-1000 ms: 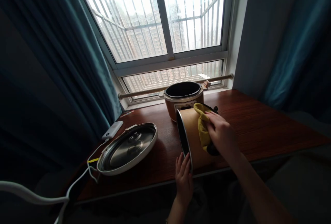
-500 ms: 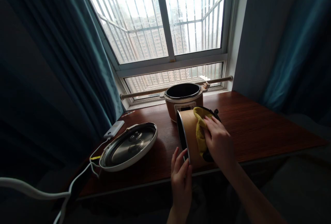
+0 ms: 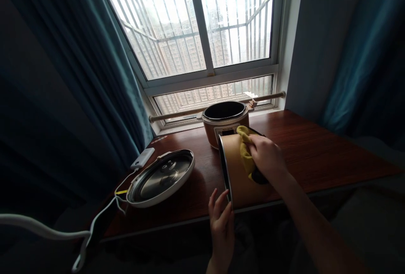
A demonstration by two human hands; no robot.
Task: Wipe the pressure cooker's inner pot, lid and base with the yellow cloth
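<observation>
A tan cylindrical pot (image 3: pixel 237 168) lies on its side near the table's front edge, its dark opening facing left. My left hand (image 3: pixel 221 223) supports its lower rim, fingers apart, thumb side against the rim. My right hand (image 3: pixel 268 158) presses a yellow cloth (image 3: pixel 246 149) against the pot's outer wall, fingers bent over the cloth. Behind stands a brown cooker body (image 3: pixel 210 132) with a black inner pot and a front panel. A round lid (image 3: pixel 164 179) with a white rim and metal inside rests to the left, inner side up.
A white power strip (image 3: pixel 143 158) lies at the table's left edge. White cables (image 3: pixel 101 219) with a yellow tag run down left. Behind the table (image 3: pixel 316 151) are a barred window, a horizontal rod (image 3: pixel 180 114) and blue curtains (image 3: pixel 104 67).
My right hand and the cloth have shifted slightly upward on the pot. The pot has turned a little, and my left hand sits slightly lower on its rim.
</observation>
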